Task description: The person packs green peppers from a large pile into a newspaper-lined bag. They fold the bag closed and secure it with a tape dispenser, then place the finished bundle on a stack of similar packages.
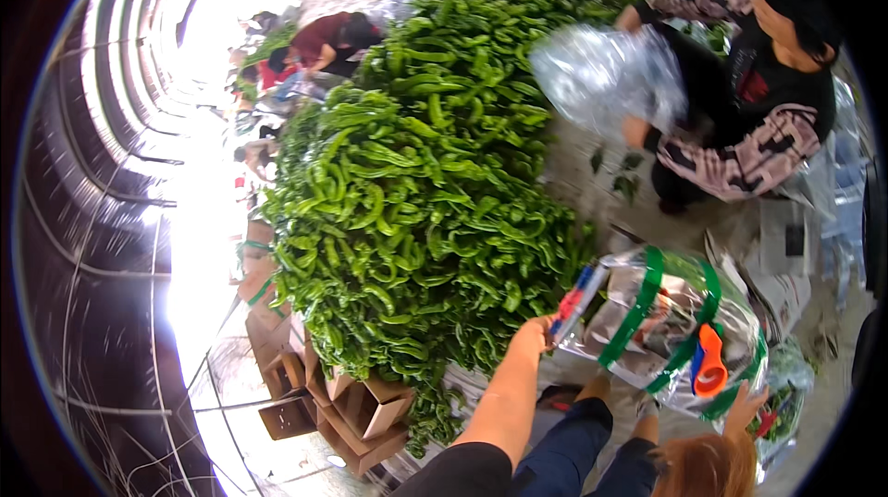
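Note:
My left hand (542,335) grips the edge of a clear plastic bag (624,317) with green stripes, by a strip coloured blue and red. At the bag's lower right, my right hand (746,408) touches its side with fingers apart; whether it grips the plastic I cannot tell. An orange and blue tape dispenser (709,362) lies against the bag. Left of the bag spreads a large heap of long green peppers (430,219). Below my right hand, a smaller clear bag (784,400) holds green produce and something red.
A co-worker (777,95) sits at the upper right, handling a clear plastic bag (610,74). Open cardboard boxes (364,421) stand at the heap's lower left. Another person (326,43) bends at the heap's far side. Newspaper (780,296) lies on the ground at right.

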A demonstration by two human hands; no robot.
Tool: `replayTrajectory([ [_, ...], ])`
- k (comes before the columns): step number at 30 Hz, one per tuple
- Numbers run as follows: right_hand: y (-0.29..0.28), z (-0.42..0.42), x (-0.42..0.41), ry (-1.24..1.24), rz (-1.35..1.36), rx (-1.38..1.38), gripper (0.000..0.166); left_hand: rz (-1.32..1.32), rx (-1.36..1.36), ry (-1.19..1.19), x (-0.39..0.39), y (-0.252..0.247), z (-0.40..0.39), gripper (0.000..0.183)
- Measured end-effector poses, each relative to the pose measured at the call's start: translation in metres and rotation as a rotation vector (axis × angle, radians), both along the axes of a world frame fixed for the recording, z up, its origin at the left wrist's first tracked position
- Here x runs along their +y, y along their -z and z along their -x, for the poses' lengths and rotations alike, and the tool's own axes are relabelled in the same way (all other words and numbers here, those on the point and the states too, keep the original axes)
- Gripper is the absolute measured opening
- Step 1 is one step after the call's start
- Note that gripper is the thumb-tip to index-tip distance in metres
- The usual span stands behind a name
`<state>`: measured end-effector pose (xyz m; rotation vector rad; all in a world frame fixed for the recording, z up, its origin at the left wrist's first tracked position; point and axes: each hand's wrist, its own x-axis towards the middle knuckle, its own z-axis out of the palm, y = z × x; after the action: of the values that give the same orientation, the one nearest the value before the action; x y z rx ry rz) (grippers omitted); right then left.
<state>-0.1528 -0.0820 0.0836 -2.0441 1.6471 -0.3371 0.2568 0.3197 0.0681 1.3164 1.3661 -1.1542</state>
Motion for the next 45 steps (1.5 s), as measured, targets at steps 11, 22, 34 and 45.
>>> replayTrajectory([
  [11, 0.041, -0.054, -0.003, -0.318, -0.434, 0.504, 0.051, -0.068, -0.467, -0.393, -0.014, -0.023, 0.007, 0.047],
  [22, 0.014, -0.074, 0.002, -0.305, -0.517, 0.387, 0.04, 0.307, -0.955, 1.217, -0.049, -0.18, 0.076, 0.045],
  [34, 0.017, -0.035, -0.005, -0.471, -0.433, 0.224, 0.028, -0.629, -0.982, 1.097, -0.118, -0.023, 0.088, 0.1],
  [45, -0.055, 0.048, -0.014, -0.252, -0.636, 0.22, 0.027, 0.108, -0.923, 0.925, -0.125, -0.066, 0.138, 0.033],
])
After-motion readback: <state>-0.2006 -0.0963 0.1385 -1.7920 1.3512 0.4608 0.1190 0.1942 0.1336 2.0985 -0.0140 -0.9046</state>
